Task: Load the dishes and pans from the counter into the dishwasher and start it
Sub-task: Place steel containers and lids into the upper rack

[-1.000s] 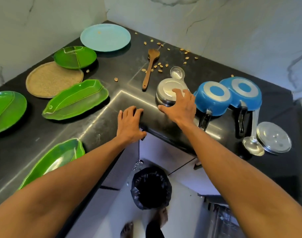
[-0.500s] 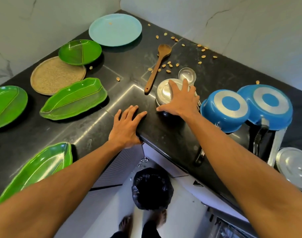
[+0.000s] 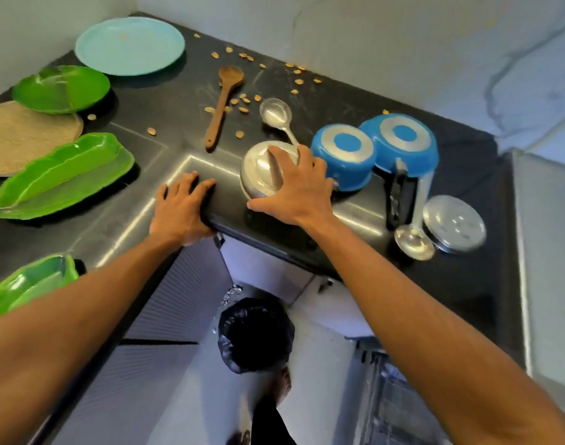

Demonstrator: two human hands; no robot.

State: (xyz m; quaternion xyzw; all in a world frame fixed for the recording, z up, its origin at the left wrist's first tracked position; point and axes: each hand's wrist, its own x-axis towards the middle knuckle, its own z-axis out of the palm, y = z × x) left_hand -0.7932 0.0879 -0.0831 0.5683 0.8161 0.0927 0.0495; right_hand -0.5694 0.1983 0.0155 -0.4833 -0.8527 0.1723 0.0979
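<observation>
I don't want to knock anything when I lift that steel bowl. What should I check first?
Right hand on the steel bowl: ok, fingers lie over it.
Grip closed round its rim: cannot tell.
Ladle handle clear of bowl: not ok, it meets the far rim.
Nearer blue pan clear: not ok, tight beside the hand.
Left hand free: ok, rests on the counter edge.

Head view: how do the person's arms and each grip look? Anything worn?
Both arms are bare as far as the frame shows, no sleeves. The left grip and right grip are ungloved; no ring, watch or band shows. No markings show on either forearm.
</observation>
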